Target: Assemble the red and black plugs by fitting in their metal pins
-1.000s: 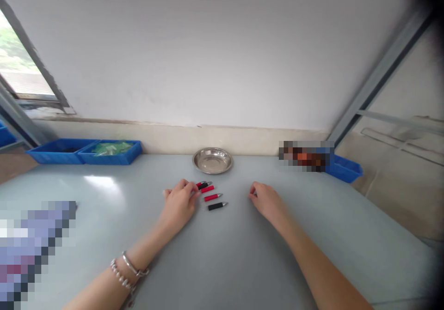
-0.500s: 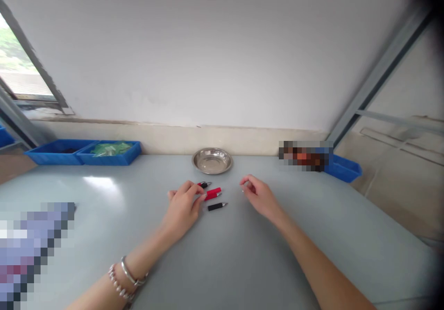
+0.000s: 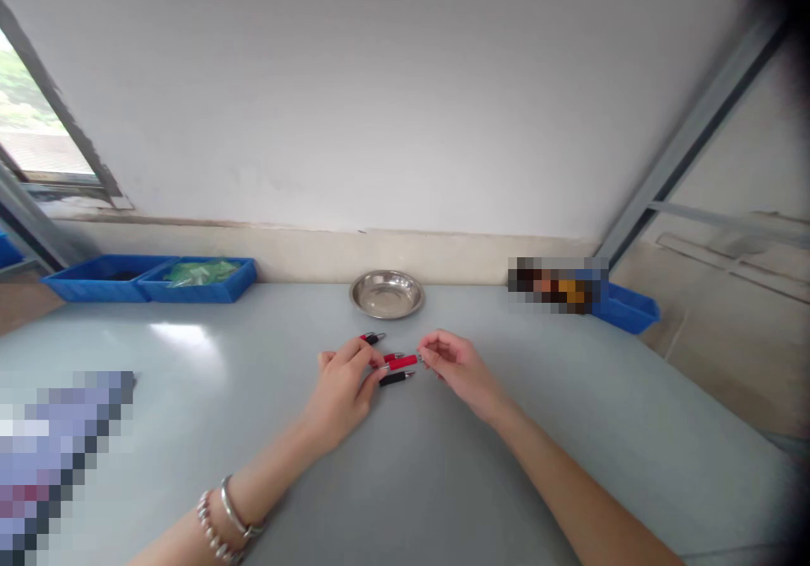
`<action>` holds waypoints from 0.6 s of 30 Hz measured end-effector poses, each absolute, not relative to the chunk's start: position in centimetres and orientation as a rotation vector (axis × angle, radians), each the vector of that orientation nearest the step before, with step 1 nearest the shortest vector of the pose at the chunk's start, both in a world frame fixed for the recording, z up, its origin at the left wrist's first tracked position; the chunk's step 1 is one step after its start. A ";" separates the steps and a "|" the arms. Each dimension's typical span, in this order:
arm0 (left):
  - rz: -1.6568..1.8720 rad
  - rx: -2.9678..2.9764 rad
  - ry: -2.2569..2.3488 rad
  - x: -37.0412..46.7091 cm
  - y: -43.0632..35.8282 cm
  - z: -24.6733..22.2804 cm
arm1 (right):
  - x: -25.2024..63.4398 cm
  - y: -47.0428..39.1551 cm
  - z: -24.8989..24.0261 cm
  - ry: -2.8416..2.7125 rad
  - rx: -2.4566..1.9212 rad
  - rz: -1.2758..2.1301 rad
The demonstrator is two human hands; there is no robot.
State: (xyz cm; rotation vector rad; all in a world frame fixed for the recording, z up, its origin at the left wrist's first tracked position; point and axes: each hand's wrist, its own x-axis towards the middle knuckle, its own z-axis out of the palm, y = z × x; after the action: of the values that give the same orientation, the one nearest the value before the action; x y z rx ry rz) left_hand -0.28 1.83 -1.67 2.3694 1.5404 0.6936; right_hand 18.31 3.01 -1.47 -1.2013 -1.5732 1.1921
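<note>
My left hand is closed in a pinch on a red pen, which points to the right above the table. Facing its end, my right hand pinches a small silvery pen tip, mostly covered by the fingers. Whether the tip touches the pen I cannot tell. Just behind the held pen lies another red pen, partly hidden. A black pen with a silver tip lies just in front. Beyond my left fingers are more pens, one black and one red, partly covered by the hand.
A round metal dish stands near the wall. Two blue bins sit at the back left, one with green plastic bags inside. Another blue bin is at the back right beside a blurred-out item. A pixelated object lies at the left edge.
My left hand has lifted the red pen and moved it slightly right. My right hand has come left and down to the pen's end.
</note>
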 end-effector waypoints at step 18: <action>0.705 2.389 1.553 -0.3 1.7 -1.5 | 18.5 3.4 -2.1 -1.543 -1.242 1.113</action>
State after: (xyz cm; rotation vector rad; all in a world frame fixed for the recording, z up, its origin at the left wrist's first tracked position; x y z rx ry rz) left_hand -0.26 1.68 -1.52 2.3891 1.5531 0.7053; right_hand 18.46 3.41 -2.08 -1.2424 -1.5425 1.1126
